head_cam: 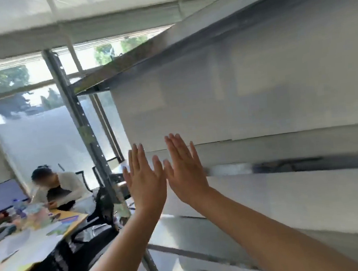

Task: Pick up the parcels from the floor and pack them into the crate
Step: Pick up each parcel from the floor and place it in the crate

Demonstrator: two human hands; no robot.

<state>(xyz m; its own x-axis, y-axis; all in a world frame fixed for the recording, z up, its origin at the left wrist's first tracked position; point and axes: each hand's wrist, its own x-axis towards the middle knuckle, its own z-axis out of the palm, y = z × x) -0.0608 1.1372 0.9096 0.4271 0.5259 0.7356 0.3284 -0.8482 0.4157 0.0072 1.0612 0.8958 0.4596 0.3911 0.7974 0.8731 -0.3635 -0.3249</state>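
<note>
Both hands are raised in front of me at the middle of the head view, backs toward the camera. My left hand [145,178] has straight fingers spread upward and holds nothing. My right hand [185,170] is just beside it, thumbs nearly touching, fingers straight, also holding nothing. No parcel, crate or floor shows in this tilted, blurred view.
A metal shelving rack fills the right side, with an upright post [90,142] and shelf boards [285,148] in front of a white wall. At the lower left a person [58,192] sits at a cluttered yellow table [30,243] with a laptop [1,196]. Windows lie behind.
</note>
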